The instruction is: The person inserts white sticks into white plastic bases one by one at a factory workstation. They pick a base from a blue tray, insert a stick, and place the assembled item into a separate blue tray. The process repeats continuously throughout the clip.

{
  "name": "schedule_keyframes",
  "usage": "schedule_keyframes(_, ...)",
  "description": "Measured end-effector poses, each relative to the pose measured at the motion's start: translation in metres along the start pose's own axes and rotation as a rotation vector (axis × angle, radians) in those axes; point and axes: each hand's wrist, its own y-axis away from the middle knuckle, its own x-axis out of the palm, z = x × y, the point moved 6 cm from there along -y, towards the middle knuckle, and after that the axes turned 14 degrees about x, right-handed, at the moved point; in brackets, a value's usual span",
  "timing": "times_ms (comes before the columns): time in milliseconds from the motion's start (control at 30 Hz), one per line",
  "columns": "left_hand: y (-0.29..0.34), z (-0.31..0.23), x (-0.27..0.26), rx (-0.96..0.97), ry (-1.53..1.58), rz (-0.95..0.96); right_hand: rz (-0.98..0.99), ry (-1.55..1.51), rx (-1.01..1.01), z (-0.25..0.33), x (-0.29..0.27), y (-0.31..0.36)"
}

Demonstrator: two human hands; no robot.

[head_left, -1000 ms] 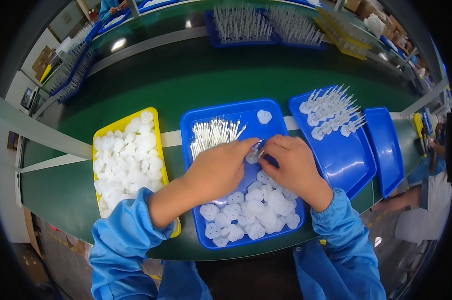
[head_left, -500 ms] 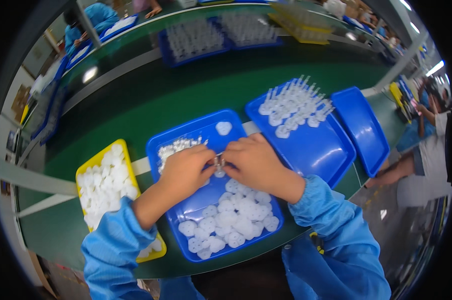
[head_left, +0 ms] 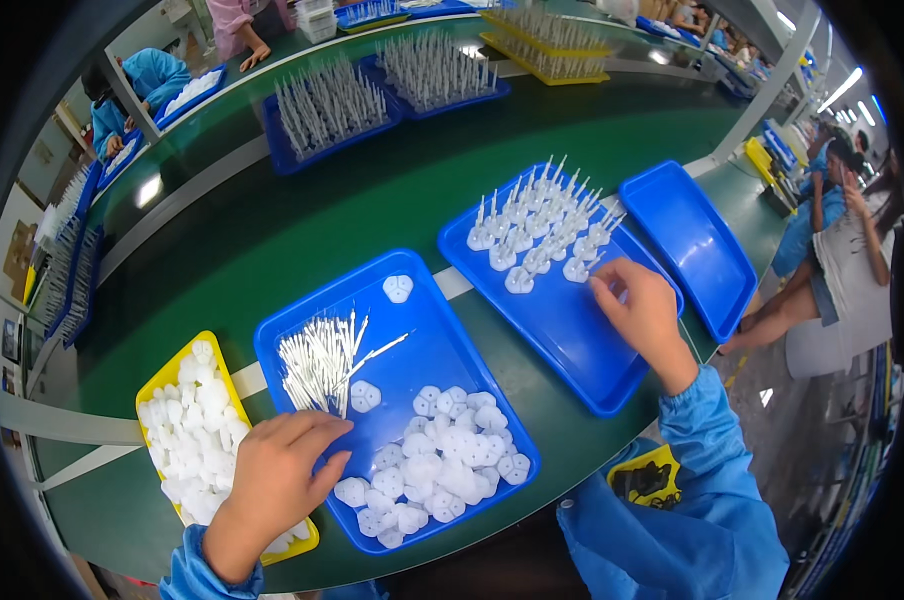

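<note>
My left hand (head_left: 284,478) hovers over the left rim of the middle blue tray (head_left: 442,335), thumb and fingers apart and holding nothing. Inside that tray are a bundle of thin white sticks (head_left: 317,362), a heap of translucent three-lobed discs (head_left: 452,455) and two discs lying apart. Over the right-hand blue tray (head_left: 592,350), my right hand (head_left: 640,312) has its fingers bent and parted. Its fingertips are beside an assembled piece (head_left: 576,269), a disc with an upright stem, at the near edge of a group of similar pieces (head_left: 542,222).
A yellow tray (head_left: 234,395) of white parts stands at the left. Another blue tray (head_left: 697,245) lies at the far right. Across the green table (head_left: 372,205), blue trays (head_left: 327,140) and yellow trays (head_left: 547,65) hold stemmed pieces. Other people work around the table.
My hands have parted from a small piece held between them. The right moved to the right-hand tray, where another stemmed piece stands; the left drew back toward me. The view shifted.
</note>
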Motion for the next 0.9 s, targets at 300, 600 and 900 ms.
schedule_keyframes(300, -0.003, 0.009, 0.005, 0.024, -0.088, -0.036, -0.001, 0.01, -0.431, 0.054, 0.014, 0.023)
schedule_keyframes(600, -0.03, 0.02, 0.036, 0.199, -0.28, -0.023, -0.053, 0.112, -0.934, 0.21, 0.102, 0.035)
schedule_keyframes(900, 0.032, 0.015, -0.003, -0.308, 0.452, -0.362, 0.322, -0.075, -0.863, 0.205, 0.092, 0.051)
